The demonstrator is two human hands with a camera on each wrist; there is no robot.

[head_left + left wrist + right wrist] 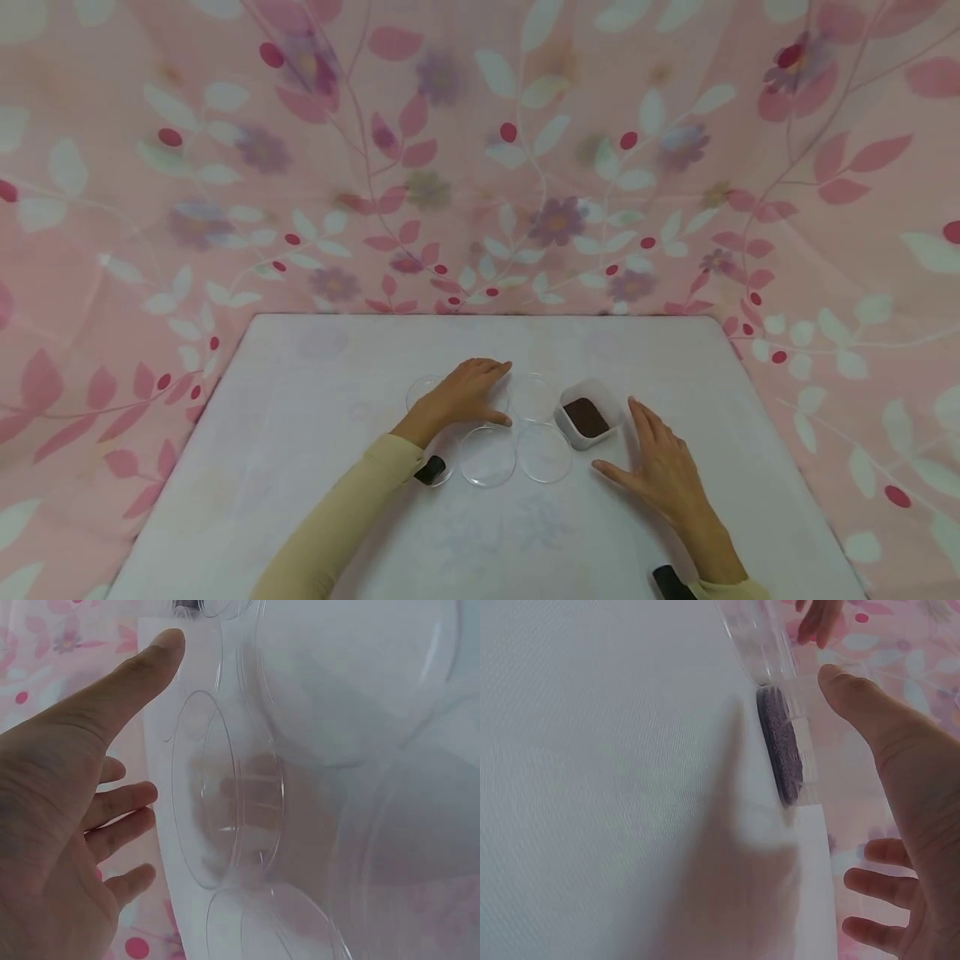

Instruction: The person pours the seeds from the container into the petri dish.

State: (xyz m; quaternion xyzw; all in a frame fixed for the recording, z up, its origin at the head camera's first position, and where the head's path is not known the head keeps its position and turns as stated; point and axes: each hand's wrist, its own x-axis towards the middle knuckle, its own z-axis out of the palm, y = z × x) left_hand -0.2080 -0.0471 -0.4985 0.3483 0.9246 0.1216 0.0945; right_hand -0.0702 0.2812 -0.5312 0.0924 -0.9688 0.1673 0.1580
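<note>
The right hand [663, 471] lies flat on the surface [262, 433], its grip spread and empty, the tub [588, 414] just beside its fingertips. Farther off, the left hand [465, 392] rests open-gripped over a clear dish [423, 390], holding nothing; more dishes [487, 457] lie nearer than it.

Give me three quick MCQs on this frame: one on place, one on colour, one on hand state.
1. Where is the tub relative to the right hand?
A. Just left of it
B. Under its palm
C. At the table's far edge

2. What colour is the tub's content?
A. White
B. Dark brown
C. Green

3. What is the left hand doing?
A. Lifting the tub
B. Making a fist in the air
C. Resting open on a clear dish

Key: 1 A, the tub sits beside the fingers, apart. 2 B, a dark brown fill shows. 3 C, the fingers lie relaxed over the dish.
</note>
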